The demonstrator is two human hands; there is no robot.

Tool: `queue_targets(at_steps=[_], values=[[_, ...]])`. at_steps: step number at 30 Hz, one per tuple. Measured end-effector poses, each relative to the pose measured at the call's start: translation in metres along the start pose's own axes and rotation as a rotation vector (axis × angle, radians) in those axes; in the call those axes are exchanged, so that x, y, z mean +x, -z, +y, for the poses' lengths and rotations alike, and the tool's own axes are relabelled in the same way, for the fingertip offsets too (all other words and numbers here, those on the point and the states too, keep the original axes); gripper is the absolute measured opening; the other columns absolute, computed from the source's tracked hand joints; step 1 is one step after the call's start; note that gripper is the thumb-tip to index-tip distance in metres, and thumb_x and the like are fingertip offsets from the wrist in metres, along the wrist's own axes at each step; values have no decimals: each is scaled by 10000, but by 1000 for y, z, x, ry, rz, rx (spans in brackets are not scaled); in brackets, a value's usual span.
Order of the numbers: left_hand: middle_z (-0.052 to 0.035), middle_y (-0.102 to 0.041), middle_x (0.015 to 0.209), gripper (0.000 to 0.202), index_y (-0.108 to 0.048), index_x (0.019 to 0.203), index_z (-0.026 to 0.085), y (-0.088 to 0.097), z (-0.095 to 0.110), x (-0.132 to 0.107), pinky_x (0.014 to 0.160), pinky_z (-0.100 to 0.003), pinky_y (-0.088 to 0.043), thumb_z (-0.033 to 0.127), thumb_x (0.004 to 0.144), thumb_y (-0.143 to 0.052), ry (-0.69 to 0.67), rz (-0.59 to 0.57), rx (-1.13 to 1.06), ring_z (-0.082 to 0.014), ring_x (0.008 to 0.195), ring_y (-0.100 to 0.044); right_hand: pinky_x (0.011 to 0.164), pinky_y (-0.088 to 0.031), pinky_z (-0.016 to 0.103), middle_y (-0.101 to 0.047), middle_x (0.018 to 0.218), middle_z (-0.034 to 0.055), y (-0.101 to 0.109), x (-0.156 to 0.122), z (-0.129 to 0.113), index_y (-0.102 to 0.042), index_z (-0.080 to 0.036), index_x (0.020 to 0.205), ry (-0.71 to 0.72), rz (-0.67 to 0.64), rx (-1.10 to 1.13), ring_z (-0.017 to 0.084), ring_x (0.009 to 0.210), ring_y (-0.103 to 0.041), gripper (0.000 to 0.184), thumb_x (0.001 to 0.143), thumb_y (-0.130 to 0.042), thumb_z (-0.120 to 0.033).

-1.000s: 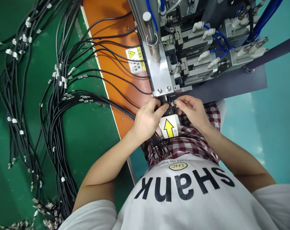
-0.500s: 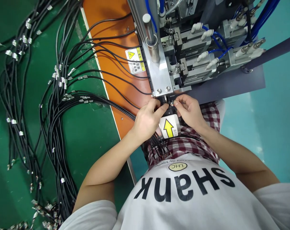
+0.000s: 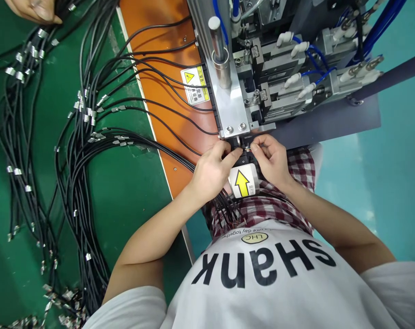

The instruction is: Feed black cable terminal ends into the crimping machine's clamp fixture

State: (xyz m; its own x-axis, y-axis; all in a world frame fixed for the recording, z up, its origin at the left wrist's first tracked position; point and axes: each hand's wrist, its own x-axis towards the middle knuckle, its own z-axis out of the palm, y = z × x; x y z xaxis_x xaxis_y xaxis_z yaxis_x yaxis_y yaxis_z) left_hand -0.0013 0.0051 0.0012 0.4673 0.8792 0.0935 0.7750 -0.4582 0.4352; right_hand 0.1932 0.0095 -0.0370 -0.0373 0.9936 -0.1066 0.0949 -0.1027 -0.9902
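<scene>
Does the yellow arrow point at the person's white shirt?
No, the yellow arrow points away from the white shirt, toward the machine.

New in view: a co-worker's hand
Place: top left corner, closed around black cables

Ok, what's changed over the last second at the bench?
A co-worker's hand has come in at top left, over the black cable bundle on the green mat. The person's left hand and right hand stay at the black jig, the right fingers still pinching a small metal terminal. The cables look unchanged.
</scene>
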Motion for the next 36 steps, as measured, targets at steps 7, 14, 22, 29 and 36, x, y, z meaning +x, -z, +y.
queue_targets(at_steps=[7,14,22,29,36], values=[[-58,-588,1004,348,-645,1230,211,-2,-2,-1,676,-264,-453,290,1057,-353,-18,28,-7,-156,809,-544,503,-292,286,-530,740,-4,-2,-2,3,-567,-227,887,14,6,36,109,549,-419,273,952,-627,-485],[-46,-573,983,347,-640,1226,220,-5,-4,-2,696,-261,-465,293,1061,-343,-16,40,-28,-151,812,-556,548,-357,284,-549,803,8,-4,-2,6,-573,-226,893,45,39,4,119,613,-463,289,958,-611,-505],[-35,-561,961,346,-650,1184,218,-2,-1,0,708,-253,-466,330,1064,-345,53,-2,-122,-139,787,-562,496,-292,288,-580,752,-5,3,1,1,-607,-221,882,61,1,-95,95,521,-411,233,953,-638,-440],[-52,-563,1017,352,-639,1220,215,1,2,0,729,-267,-476,336,1057,-351,64,-25,-125,-156,827,-578,506,-335,284,-568,789,2,-3,-1,2,-574,-223,879,121,43,-108,104,556,-452,264,967,-601,-470],[-50,-565,1020,369,-639,1214,212,1,2,0,737,-261,-477,337,1060,-328,77,-38,-120,-149,834,-570,540,-375,286,-559,788,-2,-2,0,6,-564,-225,891,93,47,-84,116,588,-490,266,964,-604,-477]])
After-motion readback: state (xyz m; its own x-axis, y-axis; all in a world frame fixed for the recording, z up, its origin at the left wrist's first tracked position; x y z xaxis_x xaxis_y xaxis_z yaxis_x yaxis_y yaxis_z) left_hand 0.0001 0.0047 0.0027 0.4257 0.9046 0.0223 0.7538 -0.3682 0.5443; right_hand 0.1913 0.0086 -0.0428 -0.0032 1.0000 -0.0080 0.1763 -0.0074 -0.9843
